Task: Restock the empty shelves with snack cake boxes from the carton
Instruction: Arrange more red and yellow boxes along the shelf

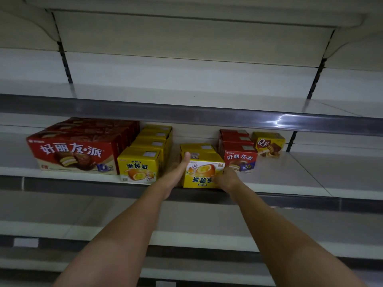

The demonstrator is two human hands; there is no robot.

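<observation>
A yellow snack cake box (204, 172) stands upside down at the front of the middle shelf (290, 183), its print inverted. My left hand (178, 172) lies against its left side with the thumb up on the top edge. My right hand (227, 179) holds its right front corner, fingers on the right side. Behind it sits another yellow box (196, 148). The carton is out of view.
On the same shelf: a row of large red pie boxes (76, 154) at left, a row of yellow boxes (143, 162) beside it, a row of small red boxes (240, 158) to the right, and one yellow Q box (269, 143). Other shelves above and below are bare.
</observation>
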